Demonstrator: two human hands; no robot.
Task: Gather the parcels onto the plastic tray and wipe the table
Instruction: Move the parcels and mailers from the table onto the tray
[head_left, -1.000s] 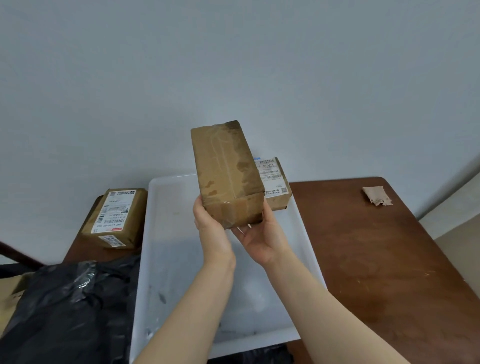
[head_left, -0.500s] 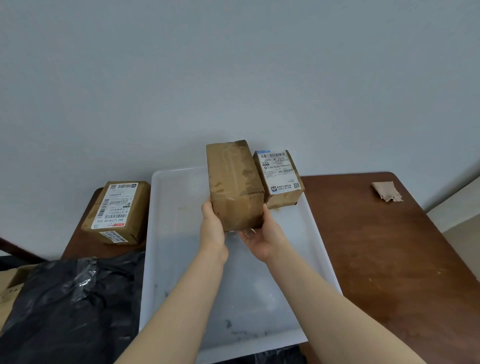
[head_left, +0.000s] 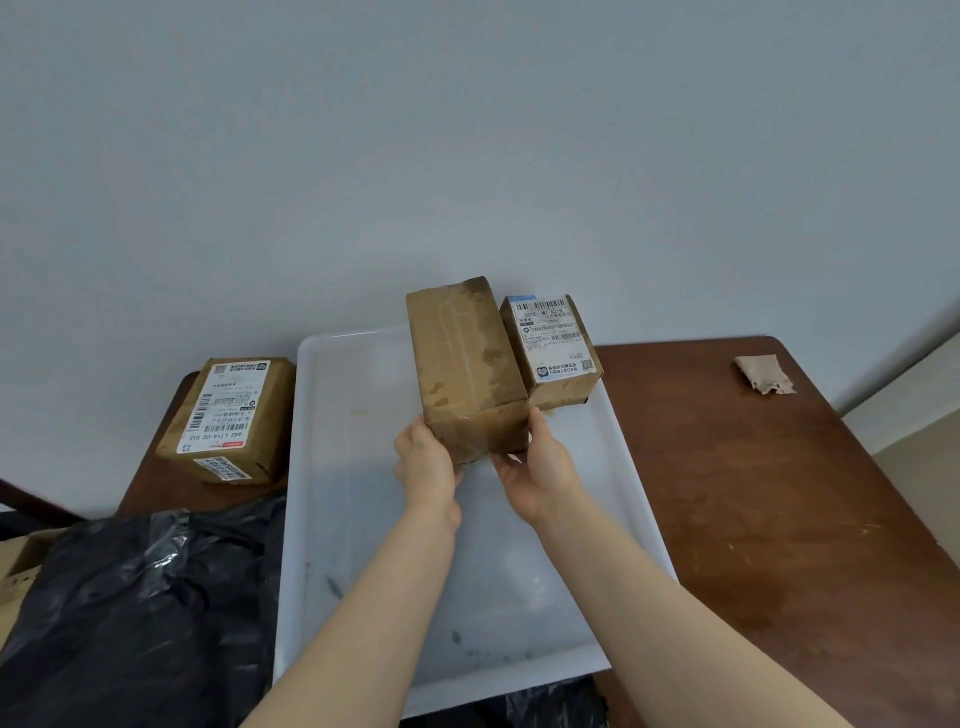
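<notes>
Brown desk (head_left: 779, 493), wall along its far edge. White plastic tray (head_left: 353, 519) lies on the desk left of centre, running from the wall to the near edge, where its near rim overhangs. The tray's middle and near floor are bare, with faint dark smudges near the near rim.

Stained plain parcel (head_left: 467, 364) is over the tray's far end, tilted, near end low. Cannot tell whether it rests on the tray floor. Left hand (head_left: 426, 467) grips its near left corner, fingers curled around. Right hand (head_left: 540, 473) cups its near right corner from below, fingers partly open against the cardboard.

Labelled parcel (head_left: 553, 353) is in the tray's far right corner, just beside the held one, sides touching or nearly so.

Second labelled parcel (head_left: 231, 415) sits on the desk left of the tray, close to its left rim.

Black plastic bag (head_left: 130, 613) crowds the near left, against the tray's left wall.

Right half of the desk is open, save a crumpled brown cloth (head_left: 763, 374) at the far right corner.
</notes>
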